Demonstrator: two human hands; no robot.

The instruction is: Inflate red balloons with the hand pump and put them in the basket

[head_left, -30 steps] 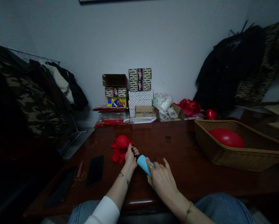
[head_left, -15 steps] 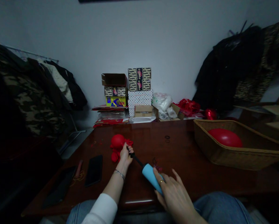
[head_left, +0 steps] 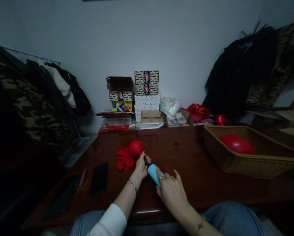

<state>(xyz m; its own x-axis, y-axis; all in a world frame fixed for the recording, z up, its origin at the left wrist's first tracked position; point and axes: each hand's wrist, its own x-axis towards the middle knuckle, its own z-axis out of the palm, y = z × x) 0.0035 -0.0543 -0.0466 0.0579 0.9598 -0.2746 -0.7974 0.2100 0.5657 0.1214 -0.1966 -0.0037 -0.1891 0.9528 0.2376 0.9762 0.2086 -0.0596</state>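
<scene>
I have left hand [head_left: 141, 165] clasping black end of one blue pump [head_left: 153, 172], right hand [head_left: 173, 190] gripping its barrel. One small red balloon [head_left: 135, 148] at left fingertips, above table [head_left: 193, 170]. Beside it, limp red heap [head_left: 124, 159]; can't count pieces. Two dark rings [head_left: 176, 145], two dark flat slabs [head_left: 98, 179]. I see one wicker basket [head_left: 247, 167], one larger red balloon [head_left: 237, 144] inside.

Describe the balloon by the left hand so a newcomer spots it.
On the brown table, find the light-blue hand pump held by the left hand and right hand. The red balloon sits just beyond the left hand. It's smooth and round, unlike the lumpy red bundle beside it, and looks smaller than the oval balloon in the wicker basket.
</scene>
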